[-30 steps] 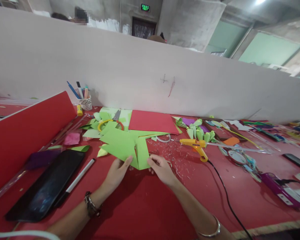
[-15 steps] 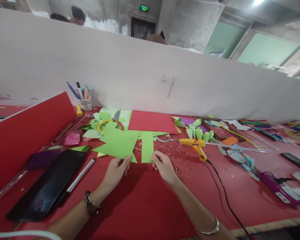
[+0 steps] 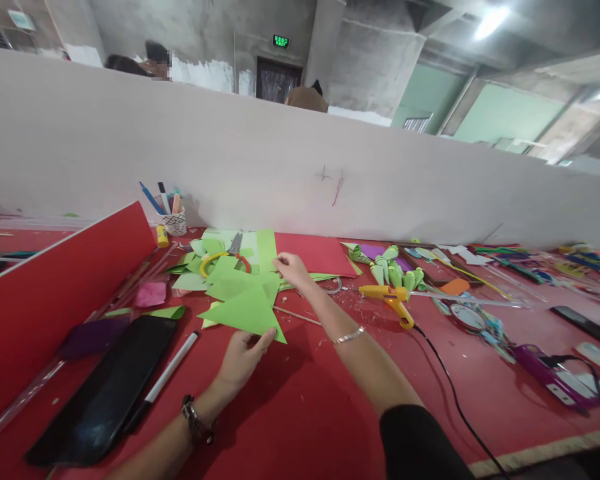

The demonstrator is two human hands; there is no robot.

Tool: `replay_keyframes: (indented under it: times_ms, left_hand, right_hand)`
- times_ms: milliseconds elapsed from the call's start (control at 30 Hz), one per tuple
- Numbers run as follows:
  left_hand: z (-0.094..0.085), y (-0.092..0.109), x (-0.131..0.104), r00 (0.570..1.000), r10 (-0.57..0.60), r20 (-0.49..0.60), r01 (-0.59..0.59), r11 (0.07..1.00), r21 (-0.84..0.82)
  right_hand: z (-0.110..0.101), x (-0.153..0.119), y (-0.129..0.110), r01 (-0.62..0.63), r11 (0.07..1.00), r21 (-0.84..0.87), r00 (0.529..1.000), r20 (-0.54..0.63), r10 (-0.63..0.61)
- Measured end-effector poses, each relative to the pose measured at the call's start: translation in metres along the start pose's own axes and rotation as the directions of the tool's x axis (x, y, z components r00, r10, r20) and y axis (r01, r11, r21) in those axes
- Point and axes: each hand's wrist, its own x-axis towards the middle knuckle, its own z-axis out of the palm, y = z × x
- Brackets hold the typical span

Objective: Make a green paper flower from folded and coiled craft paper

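Note:
My left hand pinches the lower right corner of a pointed light-green paper piece, thumb on top. Stretched farther forward, my right hand has its fingers closed on the edge of a narrow green paper strip. That strip lies over the pale green sheets at the back, beside a red sheet. Scissors with yellow and red handles rest among green paper scraps to the left, partly covered by paper.
A yellow glue gun lies on the right, its black cord running to the front edge. Rolled green paper cones sit behind it. On the left are a black pouch, a white marker and a pen cup. A pale partition stands behind.
My right hand has moved forward and left with the green strip, from near the front to the back sheets. My left hand keeps hold of the pointed paper, whose long tip has shifted.

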Motion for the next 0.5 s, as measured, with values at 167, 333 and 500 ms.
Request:
replay_keyframes:
  times_ms: [167,333,500]
  left_hand:
    - [-0.002,0.000,0.000,0.998,0.011,-0.058,-0.011,1.000,0.011]
    - [-0.002,0.001,0.001,0.997,0.062,-0.049,-0.065,0.996,-0.064]
    - [-0.002,0.001,0.000,0.996,0.064,-0.063,-0.069,0.994,-0.081]
  right_hand:
    - [0.041,0.057,-0.002,-0.123,0.988,-0.096,0.991,0.048,0.128]
    - [0.060,0.070,-0.005,-0.186,0.966,-0.179,0.982,-0.013,0.186]
    - [0.068,0.063,-0.022,-0.070,0.974,-0.217,0.993,-0.107,0.048]
